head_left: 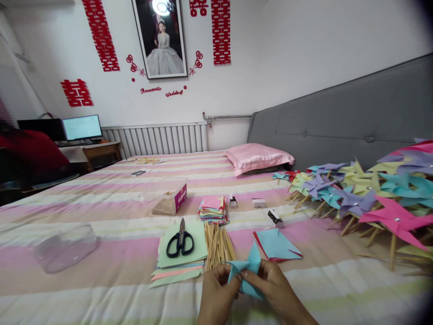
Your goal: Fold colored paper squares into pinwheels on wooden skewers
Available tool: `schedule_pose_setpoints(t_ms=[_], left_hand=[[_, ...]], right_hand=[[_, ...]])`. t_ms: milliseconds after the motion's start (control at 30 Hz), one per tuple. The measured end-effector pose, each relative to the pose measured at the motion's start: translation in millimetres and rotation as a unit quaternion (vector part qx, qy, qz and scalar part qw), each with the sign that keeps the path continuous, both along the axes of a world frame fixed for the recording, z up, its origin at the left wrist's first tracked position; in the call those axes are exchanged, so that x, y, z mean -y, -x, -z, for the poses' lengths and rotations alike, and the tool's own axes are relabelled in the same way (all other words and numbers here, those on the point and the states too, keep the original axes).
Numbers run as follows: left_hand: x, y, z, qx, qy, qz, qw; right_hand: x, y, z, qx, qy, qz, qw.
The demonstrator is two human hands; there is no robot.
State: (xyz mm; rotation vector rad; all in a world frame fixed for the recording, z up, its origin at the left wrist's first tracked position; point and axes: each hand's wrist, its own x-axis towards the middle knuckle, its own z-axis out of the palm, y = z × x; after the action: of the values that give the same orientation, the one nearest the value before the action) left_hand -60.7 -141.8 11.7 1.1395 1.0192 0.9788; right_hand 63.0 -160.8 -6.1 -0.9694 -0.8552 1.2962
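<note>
A light-blue paper pinwheel [253,260] with folded blades is between my two hands, low in the view. My left hand [219,289] grips its left side, thumb pressed near the centre. From the right, my right hand [267,282] pinches it, thumb also at the middle. Whether a pin sits under the thumbs is hidden. Just beyond my hands lies a bundle of wooden sticks [218,243]. To the right rest cut blue and red paper squares [279,244]. Black-handled scissors [181,241] lie on a stack of coloured paper [165,272] to the left.
Finished pinwheels [355,203] on sticks crowd the right side by the grey headboard [345,108]. Small paper squares [213,210], a box [172,201], small boxes [259,203] and a clear plastic container [67,250] lie on the striped bed. A person in red [40,153] sits at far left.
</note>
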Motion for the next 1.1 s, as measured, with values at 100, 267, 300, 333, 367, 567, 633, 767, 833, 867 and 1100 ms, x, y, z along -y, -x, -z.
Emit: schedule_pose_setpoints(t_ms=[100, 267, 300, 333, 367, 567, 633, 767, 833, 867, 1100], left_hand=[[-8, 11, -1.2, -0.029, -0.035, 0.013, 0.999], [-31, 42, -2.5, -0.235, -0.116, -0.113, 0.958], [-34, 47, -3.0, -0.275, -0.126, -0.126, 0.945], [-35, 51, -3.8, -0.311, -0.134, -0.135, 0.931], [-36, 54, -4.6, -0.337, -0.137, -0.139, 0.921], [-33, 48, -10.6, -0.45, -0.135, -0.142, 0.871], [-33, 43, -11.7, -0.476, -0.136, -0.139, 0.858], [-35, 35, -11.3, -0.526, -0.139, -0.137, 0.828], [-37, 32, -10.0, -0.55, -0.137, -0.137, 0.812], [-38, 31, -9.1, -0.562, -0.136, -0.137, 0.805], [-43, 28, -4.0, -0.595, -0.139, -0.126, 0.781]], right_hand=[[-3, -5, 0.9, -0.003, 0.012, 0.017, 1.0], [-5, -16, -6.5, -0.053, 0.034, 0.042, 0.997], [-5, -17, -7.8, -0.058, 0.04, 0.046, 0.996], [-5, -18, -8.7, -0.059, 0.045, 0.047, 0.996], [-5, -18, -9.2, -0.057, 0.048, 0.048, 0.996], [-5, -18, -7.5, -0.065, 0.048, 0.041, 0.996], [-4, -18, -7.6, -0.07, 0.046, 0.037, 0.996], [-3, -19, -9.7, -0.077, 0.035, 0.049, 0.995], [-3, -19, -10.9, -0.072, 0.034, 0.055, 0.995], [-2, -19, -11.4, -0.069, 0.033, 0.055, 0.996], [-2, -20, -14.2, -0.091, 0.025, 0.052, 0.994]])
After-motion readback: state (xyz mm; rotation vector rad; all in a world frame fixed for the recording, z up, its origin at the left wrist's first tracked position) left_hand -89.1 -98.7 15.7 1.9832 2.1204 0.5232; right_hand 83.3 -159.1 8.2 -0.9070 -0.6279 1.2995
